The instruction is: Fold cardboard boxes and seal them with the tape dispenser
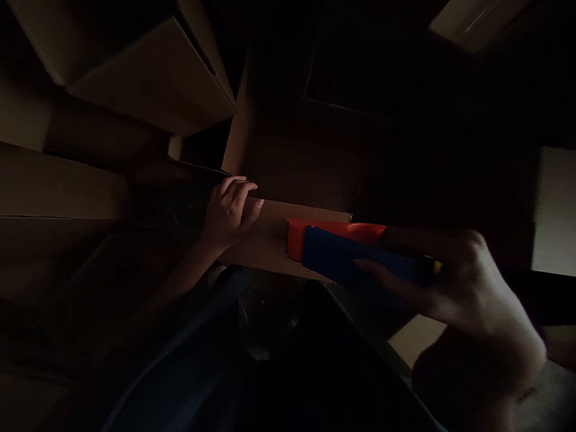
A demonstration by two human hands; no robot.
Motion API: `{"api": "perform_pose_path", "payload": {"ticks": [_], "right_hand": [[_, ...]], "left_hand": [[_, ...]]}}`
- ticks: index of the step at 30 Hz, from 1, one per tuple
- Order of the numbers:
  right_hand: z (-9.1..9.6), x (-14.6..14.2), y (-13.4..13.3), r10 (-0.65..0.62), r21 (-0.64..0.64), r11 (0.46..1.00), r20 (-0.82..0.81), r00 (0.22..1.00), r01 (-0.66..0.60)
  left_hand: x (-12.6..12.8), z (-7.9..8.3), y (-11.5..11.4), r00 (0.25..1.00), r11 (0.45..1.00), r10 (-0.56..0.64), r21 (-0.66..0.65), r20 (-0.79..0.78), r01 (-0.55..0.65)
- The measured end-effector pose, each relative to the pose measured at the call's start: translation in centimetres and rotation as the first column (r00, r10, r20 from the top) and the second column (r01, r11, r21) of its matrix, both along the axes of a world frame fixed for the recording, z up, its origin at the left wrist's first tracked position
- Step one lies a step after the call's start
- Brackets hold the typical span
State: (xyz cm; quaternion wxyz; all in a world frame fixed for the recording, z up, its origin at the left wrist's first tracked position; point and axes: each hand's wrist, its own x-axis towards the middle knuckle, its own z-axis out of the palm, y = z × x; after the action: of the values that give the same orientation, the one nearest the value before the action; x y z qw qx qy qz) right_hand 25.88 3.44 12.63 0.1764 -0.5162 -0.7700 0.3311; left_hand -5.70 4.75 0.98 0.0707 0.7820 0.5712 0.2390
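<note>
My left hand (pixel 229 210) rests, fingers curled, on the brown cardboard flap (pixel 270 234); clamped or not, I cannot tell. My right hand (pixel 454 282), near right, wraps its grip around the blue-and-orange plastic tool (pixel 337 252).

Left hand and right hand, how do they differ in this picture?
The left hand rests with curled fingers on the cardboard flap; the right hand grips a blue and orange tool. The left hand is farther from the camera and looks sharp; the right hand is nearer, larger in view and blurred. Both are bare.
</note>
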Motion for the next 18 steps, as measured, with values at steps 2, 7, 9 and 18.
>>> {"api": "perform_pose_path", "payload": {"ticks": [2, 7, 9, 18], "right_hand": [[-0.3, -0.1, 0.0, 0.006, 0.006, 1.000, 0.018, 1.000, -0.007], [-0.9, -0.4, 0.2, -0.006, 0.021, 1.000, 0.073, 0.997, 0.005], [-1.0, -0.5, 0.4, -0.013, 0.009, 1.000, 0.081, 0.997, 0.012], [0.1, -0.8, 0.6, -0.068, -0.177, 0.981, 0.043, 0.997, 0.075]], "left_hand": [[0.0, -0.2, 0.1, 1.000, 0.999, -0.012, -0.038, -0.020, 0.011], [0.7, -0.2, 0.0, 0.996, 0.993, -0.036, -0.114, -0.077, 0.027], [1.4, 0.0, -0.4, 0.992, 0.993, -0.003, -0.115, -0.129, -0.012], [1.6, -0.1, -0.7, 0.995, 0.982, 0.087, -0.164, -0.046, -0.093]]}}
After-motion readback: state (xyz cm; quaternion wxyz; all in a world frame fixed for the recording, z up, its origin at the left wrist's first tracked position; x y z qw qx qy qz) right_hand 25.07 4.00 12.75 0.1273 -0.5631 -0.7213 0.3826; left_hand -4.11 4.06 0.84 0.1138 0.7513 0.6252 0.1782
